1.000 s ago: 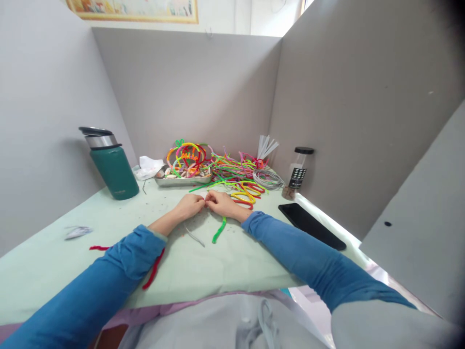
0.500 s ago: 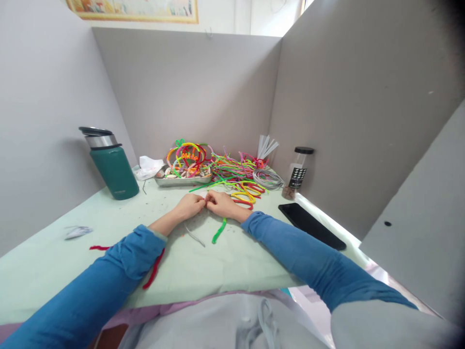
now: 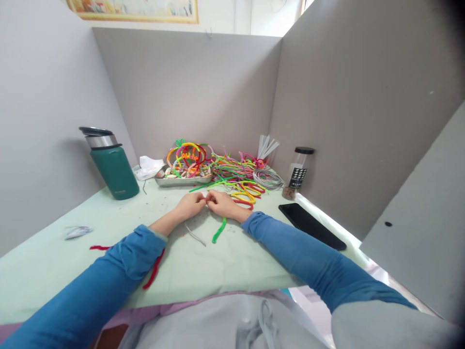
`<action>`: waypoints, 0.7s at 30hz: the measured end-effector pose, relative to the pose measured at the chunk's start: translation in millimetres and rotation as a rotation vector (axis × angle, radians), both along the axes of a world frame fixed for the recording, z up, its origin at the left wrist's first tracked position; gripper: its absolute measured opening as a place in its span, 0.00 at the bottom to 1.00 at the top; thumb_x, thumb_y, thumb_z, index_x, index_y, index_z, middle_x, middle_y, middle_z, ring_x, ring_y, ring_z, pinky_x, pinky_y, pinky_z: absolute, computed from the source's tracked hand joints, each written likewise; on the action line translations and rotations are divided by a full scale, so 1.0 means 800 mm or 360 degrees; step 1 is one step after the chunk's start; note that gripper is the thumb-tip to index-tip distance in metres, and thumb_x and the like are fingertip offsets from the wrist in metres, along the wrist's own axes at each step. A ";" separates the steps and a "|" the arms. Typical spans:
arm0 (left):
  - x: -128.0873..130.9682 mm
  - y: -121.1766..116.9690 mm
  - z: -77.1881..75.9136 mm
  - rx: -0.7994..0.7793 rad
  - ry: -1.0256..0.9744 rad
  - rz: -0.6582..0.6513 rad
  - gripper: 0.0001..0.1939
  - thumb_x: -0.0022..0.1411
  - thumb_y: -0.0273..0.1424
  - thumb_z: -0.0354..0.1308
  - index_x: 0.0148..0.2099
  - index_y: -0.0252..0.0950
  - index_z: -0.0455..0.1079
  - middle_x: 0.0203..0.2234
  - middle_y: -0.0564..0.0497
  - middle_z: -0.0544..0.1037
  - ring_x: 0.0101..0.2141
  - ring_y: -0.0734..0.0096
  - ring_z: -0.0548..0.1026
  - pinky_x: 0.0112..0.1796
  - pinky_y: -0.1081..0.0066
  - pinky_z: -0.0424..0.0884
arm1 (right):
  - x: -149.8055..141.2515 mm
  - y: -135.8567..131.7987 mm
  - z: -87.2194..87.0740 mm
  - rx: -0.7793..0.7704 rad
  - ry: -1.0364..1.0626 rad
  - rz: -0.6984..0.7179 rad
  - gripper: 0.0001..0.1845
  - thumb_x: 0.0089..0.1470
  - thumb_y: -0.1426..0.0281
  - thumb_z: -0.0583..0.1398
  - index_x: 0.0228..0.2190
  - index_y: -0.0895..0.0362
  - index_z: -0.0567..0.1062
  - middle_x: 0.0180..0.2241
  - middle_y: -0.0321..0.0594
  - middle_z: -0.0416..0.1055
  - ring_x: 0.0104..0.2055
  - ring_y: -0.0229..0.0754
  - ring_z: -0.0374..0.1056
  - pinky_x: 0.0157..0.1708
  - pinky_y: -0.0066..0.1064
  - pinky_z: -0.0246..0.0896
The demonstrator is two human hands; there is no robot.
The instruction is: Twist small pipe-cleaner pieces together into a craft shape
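My left hand [image 3: 189, 205] and my right hand [image 3: 223, 203] meet fingertip to fingertip on the pale green table [image 3: 236, 257]. Both are closed in a pinch around something small and reddish between them that I cannot make out. A short green pipe cleaner [image 3: 219, 230] lies just under my right wrist. A thin grey wire piece [image 3: 195, 236] lies beside it. A red pipe cleaner [image 3: 152, 271] runs under my left sleeve.
A heap of coloured pipe cleaners [image 3: 236, 177] and a metal tray [image 3: 181, 180] with small pieces sit behind my hands. A green thermos [image 3: 111, 165] stands at left, a jar [image 3: 298, 173] and black phone [image 3: 310, 225] at right. Grey partitions wall the desk.
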State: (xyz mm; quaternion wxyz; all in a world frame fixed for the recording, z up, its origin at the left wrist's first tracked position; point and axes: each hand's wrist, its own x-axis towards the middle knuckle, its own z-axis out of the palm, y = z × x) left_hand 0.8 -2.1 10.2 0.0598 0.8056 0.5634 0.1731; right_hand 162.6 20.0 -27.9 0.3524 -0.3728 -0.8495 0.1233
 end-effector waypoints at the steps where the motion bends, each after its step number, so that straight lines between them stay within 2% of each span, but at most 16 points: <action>1: 0.000 0.000 0.000 -0.0001 0.0004 0.0008 0.16 0.58 0.34 0.44 0.34 0.34 0.72 0.26 0.49 0.76 0.29 0.67 0.71 0.30 0.72 0.60 | 0.000 0.000 0.000 0.0001 0.0001 -0.0009 0.07 0.50 0.71 0.55 0.34 0.58 0.71 0.27 0.35 0.70 0.29 0.36 0.62 0.29 0.26 0.52; 13: 0.000 -0.001 0.002 0.0021 -0.0006 0.0032 0.18 0.59 0.36 0.43 0.31 0.35 0.72 0.24 0.50 0.76 0.28 0.68 0.71 0.29 0.73 0.60 | 0.000 -0.001 0.001 -0.0008 0.0005 -0.0032 0.06 0.51 0.71 0.55 0.31 0.58 0.71 0.26 0.35 0.69 0.27 0.35 0.60 0.28 0.25 0.50; 21: -0.001 0.001 0.001 -0.0017 -0.0034 0.0032 0.17 0.55 0.33 0.43 0.31 0.35 0.73 0.24 0.50 0.76 0.29 0.67 0.72 0.30 0.72 0.62 | -0.002 -0.002 0.003 -0.0034 0.0012 -0.0029 0.05 0.52 0.69 0.56 0.30 0.58 0.70 0.26 0.35 0.69 0.27 0.35 0.61 0.28 0.25 0.50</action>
